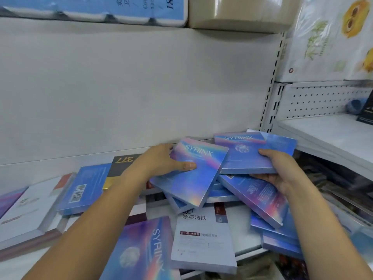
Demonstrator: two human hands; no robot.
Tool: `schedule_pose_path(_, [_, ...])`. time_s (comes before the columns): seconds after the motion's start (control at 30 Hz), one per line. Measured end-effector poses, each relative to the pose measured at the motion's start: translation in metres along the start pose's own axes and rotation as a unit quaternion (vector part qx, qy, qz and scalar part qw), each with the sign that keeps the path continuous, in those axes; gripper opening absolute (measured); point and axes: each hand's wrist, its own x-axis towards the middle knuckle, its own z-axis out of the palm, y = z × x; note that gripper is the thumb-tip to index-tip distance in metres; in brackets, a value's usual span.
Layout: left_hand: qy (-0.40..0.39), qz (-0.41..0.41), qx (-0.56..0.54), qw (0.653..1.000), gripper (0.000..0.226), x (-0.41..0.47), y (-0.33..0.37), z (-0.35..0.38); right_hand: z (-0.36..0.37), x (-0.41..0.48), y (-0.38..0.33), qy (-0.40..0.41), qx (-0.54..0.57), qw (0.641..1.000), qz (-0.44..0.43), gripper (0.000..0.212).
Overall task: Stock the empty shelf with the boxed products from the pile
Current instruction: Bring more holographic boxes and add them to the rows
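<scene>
Iridescent blue on the tilted SYRINX box [189, 172], with a pink-to-violet rainbow streak and white lettering. Same blue on the rear SYRINX box [244, 156], plus a pink band along the top and a pale sphere motif. Deeper violet-blue with pink streaks on the near SYRINX box [145, 249]. Plain blue with a white barcode patch on the back-up box [84, 188]. Black with gold digits on the dark box [117, 164]. White with black characters and a dark red label on the white box [201, 239]. Pale grey-white across the shelf back panel [121, 87]; white with rows of dark dots on the pegboard [323, 100].
</scene>
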Motion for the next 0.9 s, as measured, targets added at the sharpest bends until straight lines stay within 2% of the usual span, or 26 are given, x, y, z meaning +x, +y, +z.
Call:
schedule_pose_path(0.13, [0.003,0.002,-0.195,0.981,0.027,-0.002,-0.008,-0.001,0.001,-0.002,-0.002,0.011,0.030,0.999,0.000,0.007])
schedule_pose_path(0.2, [0.026,0.001,-0.275,0.961,0.016,-0.006,-0.011,-0.008,-0.001,-0.003,-0.001,0.010,0.046,0.999,-0.002,0.003])
schedule_pose_path(0.3, [0.087,-0.005,-0.337,0.937,0.018,-0.013,-0.019,-0.019,-0.007,-0.002,0.001,-0.014,0.080,0.997,-0.007,0.010])
schedule_pose_path(0.43, [0.179,-0.011,-0.435,0.882,0.021,-0.029,-0.038,-0.029,-0.012,-0.006,0.002,-0.053,0.051,0.997,-0.028,0.032])
schedule_pose_path(0.53, [0.230,-0.009,-0.452,0.862,0.029,-0.043,-0.052,-0.031,-0.013,-0.012,0.002,-0.068,0.041,0.996,-0.046,0.041])
schedule_pose_path(0.77, [0.294,-0.019,-0.496,0.817,0.029,-0.067,-0.076,-0.029,-0.010,-0.018,0.002,-0.068,0.043,0.995,-0.067,0.033])
schedule_pose_path(0.9, [0.319,-0.018,-0.482,0.816,0.032,-0.077,-0.080,-0.030,-0.013,-0.019,0.005,-0.059,0.051,0.994,-0.078,0.027])
